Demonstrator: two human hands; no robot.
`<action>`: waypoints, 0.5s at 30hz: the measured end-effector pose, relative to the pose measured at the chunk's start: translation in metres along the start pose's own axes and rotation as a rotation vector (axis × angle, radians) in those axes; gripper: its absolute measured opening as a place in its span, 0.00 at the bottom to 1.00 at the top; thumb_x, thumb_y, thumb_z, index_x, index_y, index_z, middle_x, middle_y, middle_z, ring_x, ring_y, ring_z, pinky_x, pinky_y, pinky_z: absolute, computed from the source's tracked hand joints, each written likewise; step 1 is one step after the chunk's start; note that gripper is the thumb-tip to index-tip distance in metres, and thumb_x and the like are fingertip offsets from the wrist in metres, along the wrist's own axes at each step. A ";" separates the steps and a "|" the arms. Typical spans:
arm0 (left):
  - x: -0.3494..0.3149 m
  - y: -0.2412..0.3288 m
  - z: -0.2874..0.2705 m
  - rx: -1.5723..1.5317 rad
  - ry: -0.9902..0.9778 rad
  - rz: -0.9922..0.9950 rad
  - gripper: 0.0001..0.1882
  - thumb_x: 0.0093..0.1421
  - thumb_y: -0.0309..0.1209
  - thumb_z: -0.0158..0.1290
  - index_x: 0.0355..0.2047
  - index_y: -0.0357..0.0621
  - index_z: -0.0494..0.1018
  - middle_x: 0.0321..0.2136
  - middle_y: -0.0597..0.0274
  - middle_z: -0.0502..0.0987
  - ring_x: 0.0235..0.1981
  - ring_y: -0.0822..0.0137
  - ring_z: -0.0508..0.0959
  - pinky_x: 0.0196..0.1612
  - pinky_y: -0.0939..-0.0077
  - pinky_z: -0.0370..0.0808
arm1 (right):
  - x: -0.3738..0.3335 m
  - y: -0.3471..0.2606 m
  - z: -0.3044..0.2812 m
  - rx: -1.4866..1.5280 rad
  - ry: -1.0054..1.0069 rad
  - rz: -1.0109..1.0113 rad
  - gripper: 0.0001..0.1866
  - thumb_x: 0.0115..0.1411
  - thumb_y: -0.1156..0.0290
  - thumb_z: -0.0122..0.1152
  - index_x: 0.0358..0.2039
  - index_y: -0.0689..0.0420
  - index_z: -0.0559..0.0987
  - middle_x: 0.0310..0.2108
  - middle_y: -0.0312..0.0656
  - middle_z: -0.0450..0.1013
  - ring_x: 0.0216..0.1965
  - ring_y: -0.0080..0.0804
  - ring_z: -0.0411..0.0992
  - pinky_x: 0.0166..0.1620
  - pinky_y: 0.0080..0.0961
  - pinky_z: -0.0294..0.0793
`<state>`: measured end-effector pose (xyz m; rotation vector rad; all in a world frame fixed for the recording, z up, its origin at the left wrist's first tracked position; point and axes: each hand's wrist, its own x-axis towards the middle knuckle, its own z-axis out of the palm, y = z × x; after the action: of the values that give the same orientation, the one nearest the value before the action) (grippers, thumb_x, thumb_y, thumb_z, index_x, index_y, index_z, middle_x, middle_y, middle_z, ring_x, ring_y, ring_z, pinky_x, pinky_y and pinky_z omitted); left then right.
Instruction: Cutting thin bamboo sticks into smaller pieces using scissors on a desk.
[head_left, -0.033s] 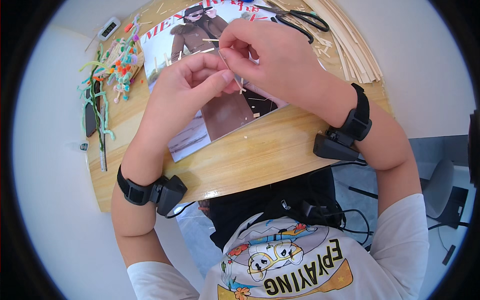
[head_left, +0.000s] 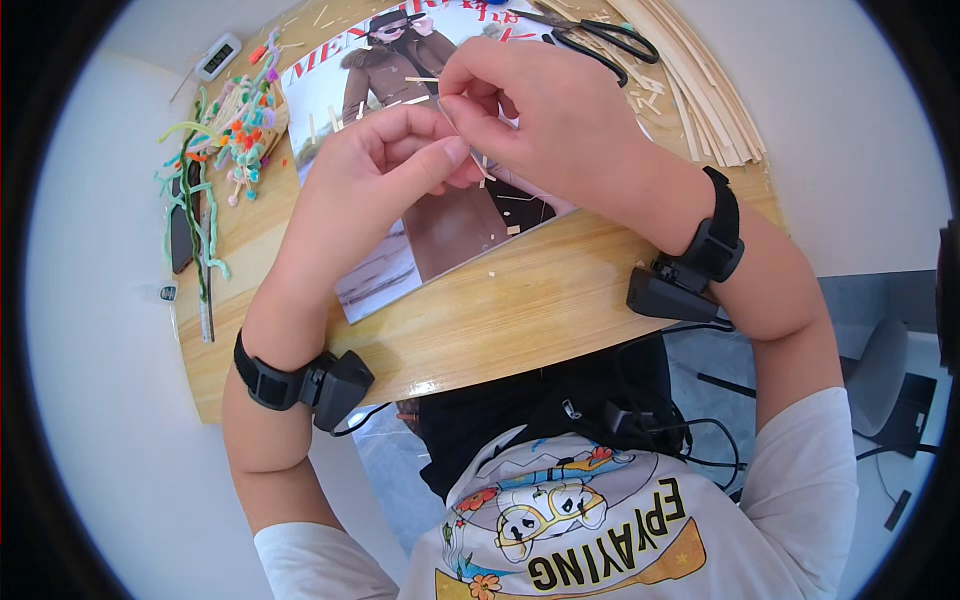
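Observation:
Above a magazine (head_left: 452,228) with a person in a brown coat on its cover, my two hands are close together. My right hand (head_left: 545,105) is closed in a pinch of thumb and forefinger on the upper end of a thin, narrow strip (head_left: 482,168), which looks like pale wood. The thumb and fingers of my left hand (head_left: 385,160) close around the same strip lower down. Its middle is partly hidden by the fingertips. Short pale wood slivers (head_left: 416,101) lie scattered on the cover around my hands.
Black-handled scissors (head_left: 610,45) lie at the far right, beside a bundle of long thin wooden strips (head_left: 705,85). To the left is a heap of coloured fuzzy stems (head_left: 235,125), near a dark phone-like object (head_left: 184,230) and a ruler (head_left: 206,310). A small digital timer (head_left: 217,57) stands behind.

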<state>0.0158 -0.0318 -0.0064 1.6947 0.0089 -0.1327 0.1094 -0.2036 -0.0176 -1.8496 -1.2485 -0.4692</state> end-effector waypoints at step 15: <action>-0.003 0.003 0.010 0.008 0.036 0.045 0.20 0.62 0.32 0.57 0.51 0.36 0.68 0.32 0.58 0.82 0.37 0.74 0.80 0.41 0.82 0.74 | 0.002 -0.001 -0.008 -0.145 -0.022 -0.027 0.05 0.54 0.69 0.65 0.31 0.52 0.78 0.21 0.35 0.74 0.23 0.28 0.73 0.27 0.23 0.72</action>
<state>0.0126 -0.0415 -0.0048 1.7040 -0.0029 -0.0690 0.1105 -0.2081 -0.0109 -1.9655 -1.2846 -0.5692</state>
